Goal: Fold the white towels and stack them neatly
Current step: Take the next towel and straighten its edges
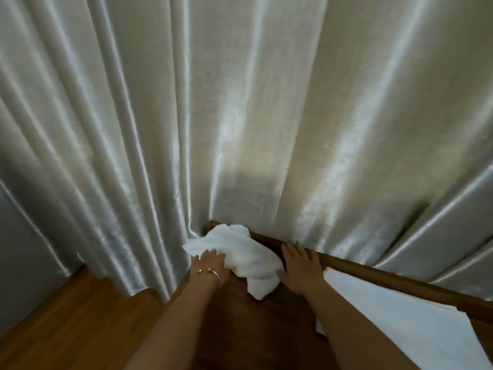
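At the table's far edge (pixel 373 273) | our left hand (pixel 210 265) grips the crumpled white towel (pixel 240 252) | our right hand (pixel 298 265), at the towel's 3 o'clock, lies flat and open, thumb touching cloth.

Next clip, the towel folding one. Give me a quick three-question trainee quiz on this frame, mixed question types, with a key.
1. True or false: the white towel is already folded into a neat rectangle.
2. Which hand carries the bracelet? A) left hand B) right hand C) neither
3. Fill in: behind the wooden table hangs a pale, shiny ____.

Key
1. False: it lies crumpled at the table's far edge, between the two hands.
2. A: it sits at the left wrist, and that hand touches the towel's left side.
3. curtain, which drapes down onto the table's back edge.
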